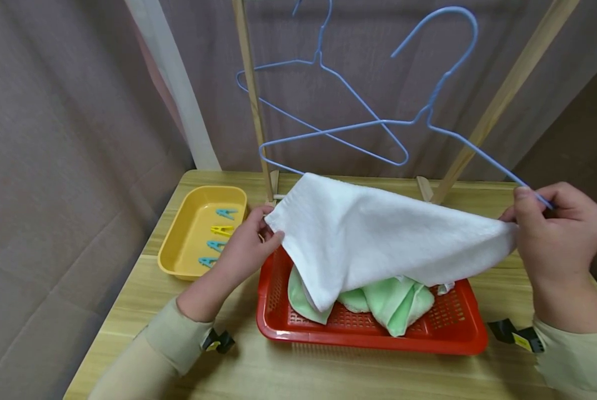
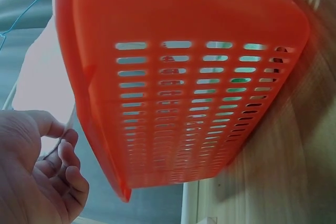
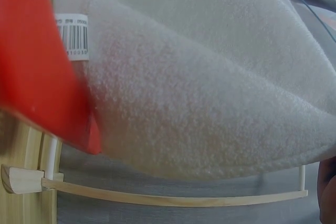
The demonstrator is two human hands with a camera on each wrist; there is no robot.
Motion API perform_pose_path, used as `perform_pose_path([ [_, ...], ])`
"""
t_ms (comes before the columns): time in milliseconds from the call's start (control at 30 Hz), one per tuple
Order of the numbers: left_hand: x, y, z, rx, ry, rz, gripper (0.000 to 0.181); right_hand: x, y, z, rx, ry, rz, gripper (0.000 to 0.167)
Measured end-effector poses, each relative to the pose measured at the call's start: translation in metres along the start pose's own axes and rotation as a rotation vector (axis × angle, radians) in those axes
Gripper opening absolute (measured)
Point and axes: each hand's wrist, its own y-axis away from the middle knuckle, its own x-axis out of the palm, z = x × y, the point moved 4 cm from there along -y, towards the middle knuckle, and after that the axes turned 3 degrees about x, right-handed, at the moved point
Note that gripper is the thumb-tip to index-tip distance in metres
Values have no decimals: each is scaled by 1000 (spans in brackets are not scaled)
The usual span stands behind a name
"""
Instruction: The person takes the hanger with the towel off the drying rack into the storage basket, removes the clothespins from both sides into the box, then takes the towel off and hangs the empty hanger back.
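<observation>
A white towel point(image 1: 378, 228) stretches between my two hands over the red basket point(image 1: 373, 341). My left hand point(image 1: 248, 241) pinches its left corner between thumb and fingers, which the left wrist view shows too. With my right hand point(image 1: 560, 230) I grip the lower right end of a blue wire hanger point(image 1: 438, 89) and the towel's right corner together. The towel covers part of the hanger's lower bar. Light green cloths point(image 1: 395, 305) lie in the basket below. A barcode label point(image 3: 73, 38) shows beside the towel in the right wrist view.
A second blue hanger point(image 1: 319, 55) hangs behind, between the wooden posts point(image 1: 252, 100) of a rack. On the left of the table point(image 1: 128, 311), a yellow tray point(image 1: 190, 236) holds several clothespins point(image 1: 221, 229). Grey curtains point(image 1: 78, 139) surround the table.
</observation>
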Motion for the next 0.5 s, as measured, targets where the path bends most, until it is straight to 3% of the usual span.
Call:
perform_pose_path([
  [500, 1, 7, 6, -26, -49, 39, 41, 1, -1, -1, 4, -41, -14, 35],
])
